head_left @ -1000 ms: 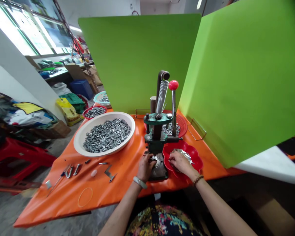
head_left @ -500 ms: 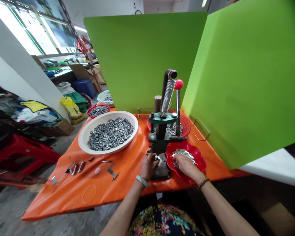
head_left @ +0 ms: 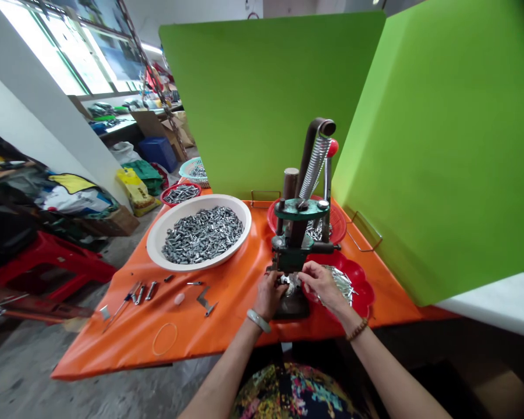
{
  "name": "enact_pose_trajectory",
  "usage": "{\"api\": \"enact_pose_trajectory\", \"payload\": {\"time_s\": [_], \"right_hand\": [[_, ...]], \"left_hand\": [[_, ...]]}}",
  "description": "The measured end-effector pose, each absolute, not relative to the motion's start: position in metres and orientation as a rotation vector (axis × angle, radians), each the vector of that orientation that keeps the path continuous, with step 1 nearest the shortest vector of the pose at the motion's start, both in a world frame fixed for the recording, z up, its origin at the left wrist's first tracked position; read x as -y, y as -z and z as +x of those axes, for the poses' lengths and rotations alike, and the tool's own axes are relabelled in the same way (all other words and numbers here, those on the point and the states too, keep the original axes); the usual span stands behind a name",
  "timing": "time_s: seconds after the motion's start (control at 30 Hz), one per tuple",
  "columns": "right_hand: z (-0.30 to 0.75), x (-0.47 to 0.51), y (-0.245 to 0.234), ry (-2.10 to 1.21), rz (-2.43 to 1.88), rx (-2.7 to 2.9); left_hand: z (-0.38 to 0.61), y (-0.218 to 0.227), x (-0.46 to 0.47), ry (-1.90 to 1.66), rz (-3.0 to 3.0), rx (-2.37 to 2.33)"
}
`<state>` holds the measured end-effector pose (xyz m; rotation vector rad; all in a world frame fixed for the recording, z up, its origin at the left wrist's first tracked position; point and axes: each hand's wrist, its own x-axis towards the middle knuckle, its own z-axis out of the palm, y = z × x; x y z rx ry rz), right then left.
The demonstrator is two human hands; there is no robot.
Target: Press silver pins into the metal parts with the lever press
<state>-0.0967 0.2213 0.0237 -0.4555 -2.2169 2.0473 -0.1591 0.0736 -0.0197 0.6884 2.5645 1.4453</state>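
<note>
Setting piece (head_left: 287, 281) on press (head_left: 297, 233) base | our left hand (head_left: 268, 293) pinches it | right hand (head_left: 321, 281) just beside, we cannot tell its grip | we should lay it flat, fingers out from under.

We cannot make out the small shiny piece where the left hand (head_left: 268, 293) and right hand (head_left: 322, 283) meet at the foot of the press (head_left: 297, 233). Fingers cover it, and whether either hand grips it is unclear. The right hand hides part of the red dish (head_left: 362, 288), and the press blocks much of the red basket (head_left: 338, 218). The little tools (head_left: 135, 293) on the orange cloth (head_left: 227, 326) are too small to name.
</note>
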Motion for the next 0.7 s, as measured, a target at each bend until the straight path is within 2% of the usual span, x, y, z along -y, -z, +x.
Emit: {"api": "enact_pose_trajectory", "payload": {"time_s": [0.17,0.4,0.57,0.7], "right_hand": [[-0.112,-0.202,-0.028,-2.186,-0.473,2.070],[-0.118,-0.200,-0.026,-1.961,-0.449,2.244],[-0.116,-0.197,-0.025,-1.563,-0.432,2.452],[-0.110,-0.193,-0.023,-1.197,-0.226,2.535]], "left_hand": [[-0.159,0.017,-0.072,-1.462,0.749,-2.550],[-0.160,0.018,-0.072,-1.475,0.752,-2.562],[-0.160,0.018,-0.073,-1.474,0.723,-2.553],[-0.161,0.019,-0.072,-1.506,0.733,-2.519]]}}
